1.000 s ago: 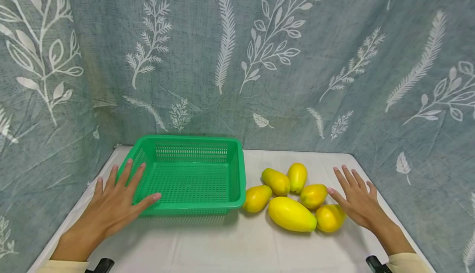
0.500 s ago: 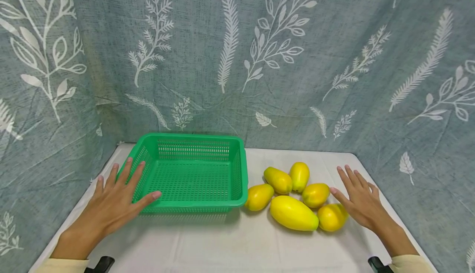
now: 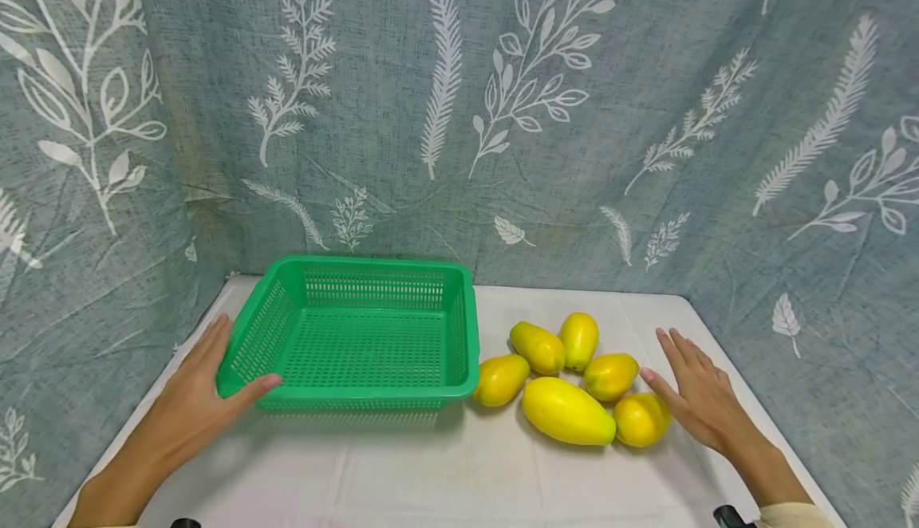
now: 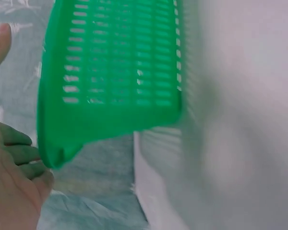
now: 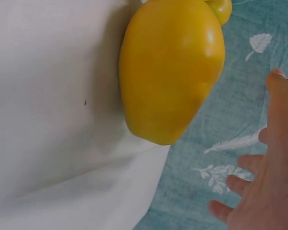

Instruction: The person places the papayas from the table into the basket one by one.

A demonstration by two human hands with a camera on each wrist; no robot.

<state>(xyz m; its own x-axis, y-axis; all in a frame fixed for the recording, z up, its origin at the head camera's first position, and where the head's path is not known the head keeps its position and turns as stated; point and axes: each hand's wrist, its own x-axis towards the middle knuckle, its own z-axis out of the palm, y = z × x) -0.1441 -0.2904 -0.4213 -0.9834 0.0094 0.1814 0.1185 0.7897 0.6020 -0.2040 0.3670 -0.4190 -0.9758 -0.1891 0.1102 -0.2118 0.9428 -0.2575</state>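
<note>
A green plastic basket (image 3: 373, 392) with slotted walls sits at the left of the table, with nothing inside. My left hand (image 3: 190, 392) is at its left front corner, fingers along the outer side and thumb over the near rim. In the left wrist view the fingers (image 4: 24, 153) reach right to the rim of the basket (image 4: 115, 115). Several yellow mango-like fruits lie grouped to the right of the basket, the largest fruit (image 3: 567, 412) in front. My right hand (image 3: 700, 400), fingers extended, hovers beside the rightmost fruit (image 3: 641, 419) and holds nothing.
A white cloth covers the table (image 3: 402, 472). Grey-green curtains (image 3: 538, 217) with white leaf prints stand close behind the table and along both sides. The leftmost fruit (image 3: 501, 380) lies right beside the basket's right wall.
My left hand has moved left and down from over the basket's left side to its outer side, turning as it went. My right hand has shifted slightly. Basket and fruits stay put.
</note>
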